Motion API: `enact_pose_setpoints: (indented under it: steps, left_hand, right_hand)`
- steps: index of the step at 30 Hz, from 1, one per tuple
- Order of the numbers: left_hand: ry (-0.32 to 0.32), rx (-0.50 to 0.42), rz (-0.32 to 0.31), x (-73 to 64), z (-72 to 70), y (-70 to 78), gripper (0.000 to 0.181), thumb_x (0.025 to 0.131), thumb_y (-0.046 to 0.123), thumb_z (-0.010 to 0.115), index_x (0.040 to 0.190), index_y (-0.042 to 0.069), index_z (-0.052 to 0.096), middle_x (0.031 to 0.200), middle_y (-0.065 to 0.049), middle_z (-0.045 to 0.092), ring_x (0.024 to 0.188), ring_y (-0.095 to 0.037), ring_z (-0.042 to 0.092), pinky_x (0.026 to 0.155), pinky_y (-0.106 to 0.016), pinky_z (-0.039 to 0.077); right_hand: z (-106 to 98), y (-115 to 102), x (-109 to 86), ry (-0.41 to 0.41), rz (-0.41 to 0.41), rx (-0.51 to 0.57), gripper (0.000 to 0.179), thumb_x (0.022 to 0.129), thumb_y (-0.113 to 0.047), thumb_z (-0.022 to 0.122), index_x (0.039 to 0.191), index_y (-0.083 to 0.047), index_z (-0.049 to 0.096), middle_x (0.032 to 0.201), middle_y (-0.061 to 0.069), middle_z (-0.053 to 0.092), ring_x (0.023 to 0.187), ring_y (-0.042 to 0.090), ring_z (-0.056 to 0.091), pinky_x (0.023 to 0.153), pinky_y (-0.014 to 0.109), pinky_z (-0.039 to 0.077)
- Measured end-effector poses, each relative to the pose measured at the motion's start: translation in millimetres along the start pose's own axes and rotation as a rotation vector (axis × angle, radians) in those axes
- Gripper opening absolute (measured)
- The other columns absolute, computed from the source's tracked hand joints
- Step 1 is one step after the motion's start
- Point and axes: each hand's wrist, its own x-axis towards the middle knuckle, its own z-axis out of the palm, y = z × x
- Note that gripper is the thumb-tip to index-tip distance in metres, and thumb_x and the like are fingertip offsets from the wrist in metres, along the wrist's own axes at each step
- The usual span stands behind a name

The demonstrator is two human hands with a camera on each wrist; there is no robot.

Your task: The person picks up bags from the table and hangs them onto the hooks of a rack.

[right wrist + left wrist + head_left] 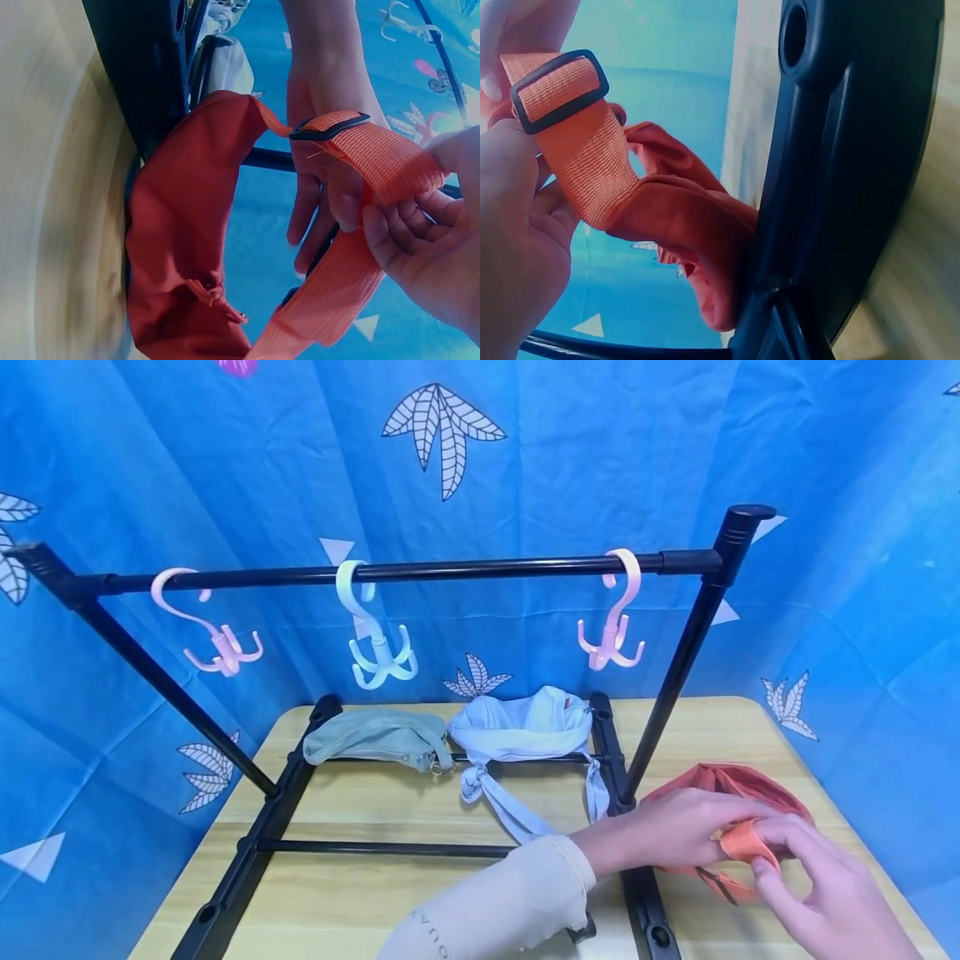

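A red waist bag (742,781) with an orange webbing strap (742,841) is at the right side of the rack. My right hand (825,877) pinches a fold of this strap between thumb and fingers. Close beside it, my left hand (693,827) pinches the strap too, some of its fingers hanging lower in the right wrist view. A black slide buckle (560,91) sits on the strap in the left wrist view. The bag's body (184,225) hangs below the hands against the rack's foot; part of it is hidden behind my left hand in the head view.
A black rack (480,570) carries a pink hook (225,652), a pale green hook (381,660) and another pink hook (611,643). A green bag (375,735) and a light blue bag (525,727) lie across its lower bar. Blue patterned cloth surrounds the wooden table (375,897).
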Motion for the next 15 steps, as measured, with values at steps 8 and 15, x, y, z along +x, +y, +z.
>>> enact_pose_setpoints:
  steps: [8,15]
  left_hand:
    - [0.090,-0.067,-0.066,-1.5,4.5,-0.4,0.057,0.101,0.020,0.069,0.154,0.026,0.049,0.141,0.012,0.066,0.113,0.010,0.062,0.106,0.000,0.035]
    - [0.204,-0.107,-0.064,-3.1,3.6,3.3,0.052,0.100,0.023,0.071,0.149,0.020,0.055,0.142,0.007,0.066,0.130,0.004,0.060,0.107,-0.001,0.036]
  right_hand:
    - [-0.7,-2.2,0.7,0.016,-0.039,0.019,0.047,0.065,0.016,0.073,0.096,-0.018,0.066,0.100,-0.023,0.058,0.092,-0.020,0.048,0.080,-0.001,0.041]
    - [-1.7,-2.9,2.1,0.032,-0.041,0.007,0.044,0.064,0.014,0.073,0.096,-0.015,0.066,0.097,-0.023,0.059,0.093,-0.022,0.047,0.080,-0.001,0.041]
